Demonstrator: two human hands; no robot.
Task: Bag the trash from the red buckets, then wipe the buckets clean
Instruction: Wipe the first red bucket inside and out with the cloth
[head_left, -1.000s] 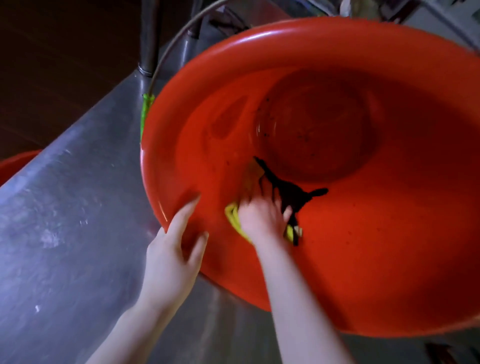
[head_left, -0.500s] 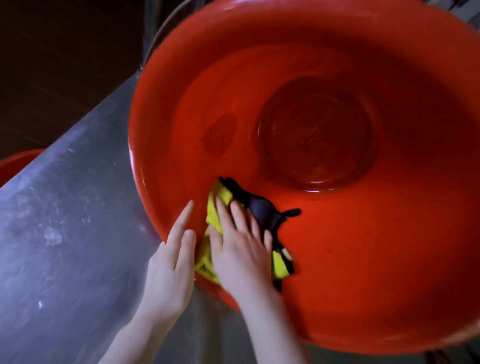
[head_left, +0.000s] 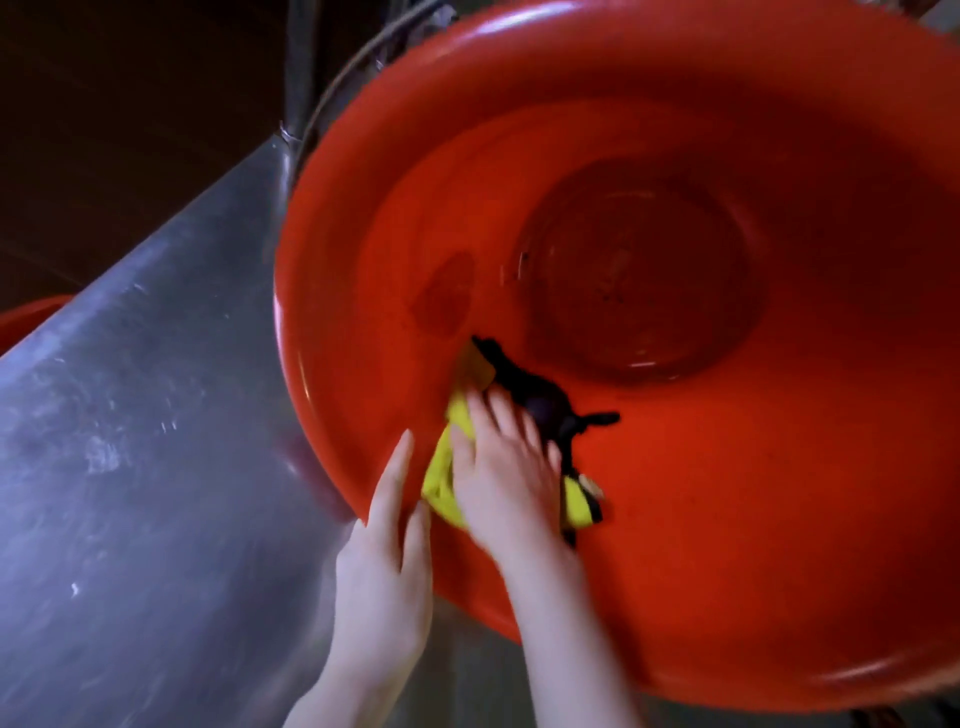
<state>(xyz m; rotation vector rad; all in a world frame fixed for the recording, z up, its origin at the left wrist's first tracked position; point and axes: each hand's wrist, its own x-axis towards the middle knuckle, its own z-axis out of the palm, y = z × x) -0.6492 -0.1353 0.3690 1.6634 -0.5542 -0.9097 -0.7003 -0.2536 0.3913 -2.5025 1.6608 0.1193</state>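
Note:
A big red bucket (head_left: 727, 467) fills the right of the view, tilted so I look into it, with a dark round bottom. My right hand (head_left: 506, 475) lies inside on the near wall, fingers straight, pressing a yellow and black cloth (head_left: 447, 457) against the plastic. My left hand (head_left: 387, 561) rests on the bucket's near rim beside it, fingers straight over the edge. A darker patch shows on the inner wall above the cloth.
The bucket stands on a scuffed steel counter (head_left: 145, 441) that runs off to the left. A second red bucket's rim (head_left: 28, 317) peeks out at the far left edge. A metal post (head_left: 298, 67) and a curved wire rise behind the bucket.
My right hand has slid the cloth along the near inner wall, first toward the rim, then slightly back up. My left hand stays on the rim, its fingers closer together now.

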